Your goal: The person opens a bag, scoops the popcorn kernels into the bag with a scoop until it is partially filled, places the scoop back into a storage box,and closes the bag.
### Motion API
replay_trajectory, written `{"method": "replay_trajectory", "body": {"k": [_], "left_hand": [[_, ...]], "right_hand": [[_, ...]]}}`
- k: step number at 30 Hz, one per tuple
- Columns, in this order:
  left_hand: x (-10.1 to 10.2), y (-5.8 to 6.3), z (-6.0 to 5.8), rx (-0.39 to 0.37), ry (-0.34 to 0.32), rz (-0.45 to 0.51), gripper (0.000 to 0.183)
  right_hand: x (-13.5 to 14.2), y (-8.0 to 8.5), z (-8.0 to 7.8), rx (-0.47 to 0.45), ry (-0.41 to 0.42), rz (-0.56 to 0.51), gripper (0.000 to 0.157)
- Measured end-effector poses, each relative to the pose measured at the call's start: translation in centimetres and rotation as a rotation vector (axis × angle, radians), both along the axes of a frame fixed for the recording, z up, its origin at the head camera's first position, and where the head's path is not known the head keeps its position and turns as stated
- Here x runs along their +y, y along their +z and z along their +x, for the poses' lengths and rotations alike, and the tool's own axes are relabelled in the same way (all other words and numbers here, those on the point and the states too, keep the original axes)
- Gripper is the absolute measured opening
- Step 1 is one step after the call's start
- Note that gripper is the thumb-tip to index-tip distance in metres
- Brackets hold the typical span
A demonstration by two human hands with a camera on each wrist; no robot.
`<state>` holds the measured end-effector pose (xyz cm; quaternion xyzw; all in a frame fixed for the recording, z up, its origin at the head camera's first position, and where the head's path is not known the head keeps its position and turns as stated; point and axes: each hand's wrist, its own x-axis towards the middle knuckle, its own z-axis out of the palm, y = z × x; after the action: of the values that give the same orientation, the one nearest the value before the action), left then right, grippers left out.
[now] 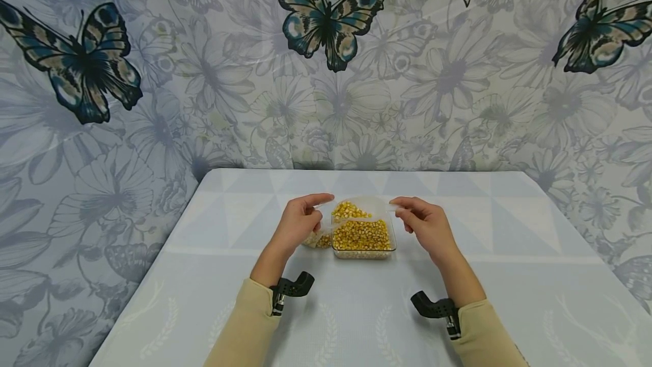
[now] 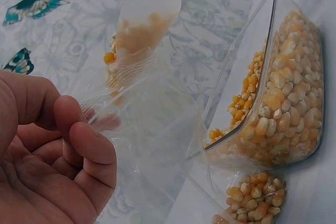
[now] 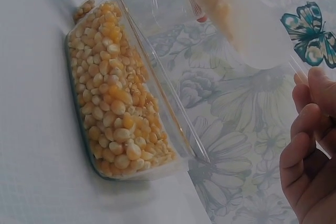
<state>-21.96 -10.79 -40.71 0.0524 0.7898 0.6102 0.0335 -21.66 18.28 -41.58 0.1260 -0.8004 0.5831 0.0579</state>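
My left hand point(image 1: 300, 217) pinches the edge of a clear plastic bag point(image 2: 157, 145) between thumb and curled fingers. Several corn kernels point(image 2: 257, 198) lie in the bag's bottom, beside a clear box point(image 1: 364, 255) nearly full of yellow kernels. A translucent white scoop point(image 3: 262, 40) is tilted above the box's far side, its narrow end at the bag's mouth. Kernels point(image 1: 348, 209) are bunched toward that end. At the scoop's other end, my right hand point(image 3: 315, 145) pinches the thin handle point(image 3: 297, 71) with its fingertips.
The box and bag stand on a white table point(image 1: 468, 310) with a pale triangle pattern. Its far edge meets a wall covering point(image 1: 326, 112) printed with flowers and butterflies. Black wrist mounts point(image 1: 435, 306) sit on both forearms, at the cuffs of the beige sleeves.
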Motion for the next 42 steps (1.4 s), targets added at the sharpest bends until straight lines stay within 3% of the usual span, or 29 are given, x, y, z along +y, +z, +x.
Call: {"method": "replay_trajectory", "body": {"k": [16, 26, 34, 42], "left_hand": [[0.1, -0.1, 0.0, 0.008, -0.012, -0.005, 0.050], [0.1, -0.1, 0.0, 0.008, -0.020, -0.007, 0.051], [0.1, -0.1, 0.0, 0.009, -0.022, -0.009, 0.051], [0.1, -0.1, 0.0, 0.012, -0.028, -0.003, 0.051]], "right_hand": [[-0.4, 0.3, 0.2, 0.053, -0.034, 0.075, 0.023], [-0.6, 0.5, 0.4, 0.132, -0.041, 0.103, 0.022], [-1.5, 1.6, 1.3, 0.201, -0.070, 0.145, 0.020], [-1.2, 0.8, 0.7, 0.267, -0.079, 0.171, 0.020]]}}
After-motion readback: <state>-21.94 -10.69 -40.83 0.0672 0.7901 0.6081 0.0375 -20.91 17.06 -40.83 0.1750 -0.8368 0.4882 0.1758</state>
